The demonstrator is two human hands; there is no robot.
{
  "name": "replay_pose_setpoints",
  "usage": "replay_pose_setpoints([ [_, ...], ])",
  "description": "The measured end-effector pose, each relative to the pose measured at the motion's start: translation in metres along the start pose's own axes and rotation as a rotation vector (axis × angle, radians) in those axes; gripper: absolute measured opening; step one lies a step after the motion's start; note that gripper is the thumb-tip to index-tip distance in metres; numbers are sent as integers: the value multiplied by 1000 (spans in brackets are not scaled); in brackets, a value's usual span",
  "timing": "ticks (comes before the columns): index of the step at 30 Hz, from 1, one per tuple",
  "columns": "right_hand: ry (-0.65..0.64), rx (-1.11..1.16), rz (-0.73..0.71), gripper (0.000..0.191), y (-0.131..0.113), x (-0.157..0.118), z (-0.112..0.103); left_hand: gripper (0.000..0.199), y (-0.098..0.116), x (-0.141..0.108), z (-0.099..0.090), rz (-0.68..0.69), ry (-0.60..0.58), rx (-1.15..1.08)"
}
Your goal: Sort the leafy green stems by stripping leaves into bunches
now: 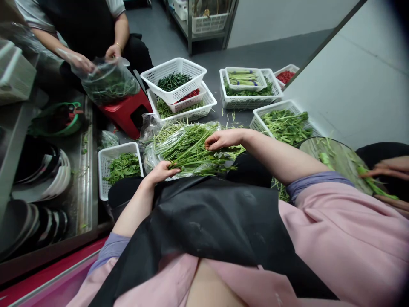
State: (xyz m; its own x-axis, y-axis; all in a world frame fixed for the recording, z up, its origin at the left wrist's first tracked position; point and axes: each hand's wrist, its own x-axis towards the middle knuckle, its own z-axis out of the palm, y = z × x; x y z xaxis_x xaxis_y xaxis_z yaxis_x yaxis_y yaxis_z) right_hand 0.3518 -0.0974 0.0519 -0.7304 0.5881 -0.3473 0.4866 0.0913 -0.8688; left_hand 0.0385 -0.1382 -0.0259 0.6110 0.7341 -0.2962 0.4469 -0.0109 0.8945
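My left hand (pixel 163 171) is closed around the stem ends of a bunch of long-stemmed leafy greens (pixel 200 164), which lies out to the right over my lap. Above its leafy side, my right hand (pixel 222 140) has its fingers curled and pressed together; what they pinch, if anything, is hidden. Just beyond both hands, a larger heap of the same greens (pixel 185 143) rests on clear plastic. To the left of my left hand stands a white basket (pixel 101 175) of picked leaves (pixel 124 167).
Stacked white baskets (pixel 207 111) hold green and red chillies. More vegetable baskets (pixel 238 102) stand behind on the floor. At left, a co-worker handles a plastic bag of greens (pixel 111 85) on a red stool (pixel 128 113). Another person's hands (pixel 391 168) work at right. A metal shelf (pixel 86 204) borders the left.
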Motion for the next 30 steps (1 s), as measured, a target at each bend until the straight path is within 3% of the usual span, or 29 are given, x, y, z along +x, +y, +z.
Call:
replay_pose_setpoints([
  [4, 145, -75, -33, 9, -10, -3, 9, 41, -2, -1, 0, 4, 13, 3],
  [8, 513, -102, 40, 7, -7, -3, 20, 36, -4, -1, -2, 41, 14, -8],
  [11, 788, 81, 76, 14, 8, -7, 18, 36, -7, 0, -3, 54, 10, -3],
  [15, 1026, 394, -43, 29, 32, -26, -9, 38, -10, 1, -5, 45, 25, -22],
  [19, 1398, 513, -180, 34, 48, -57, -50, 41, -10, 2, -6, 43, 42, -18],
  [22, 1650, 628, -192, 31, 59, -76, -73, 40, -9, 2, -5, 49, 41, -2],
  [25, 1750, 636, -183, 37, 74, -89, -88, 40, -8, 2, -4, 38, 42, -3],
  [30, 1767, 371, -206, 46, 89, -100, -104, 43, -7, 3, -3, 22, 30, -1],
])
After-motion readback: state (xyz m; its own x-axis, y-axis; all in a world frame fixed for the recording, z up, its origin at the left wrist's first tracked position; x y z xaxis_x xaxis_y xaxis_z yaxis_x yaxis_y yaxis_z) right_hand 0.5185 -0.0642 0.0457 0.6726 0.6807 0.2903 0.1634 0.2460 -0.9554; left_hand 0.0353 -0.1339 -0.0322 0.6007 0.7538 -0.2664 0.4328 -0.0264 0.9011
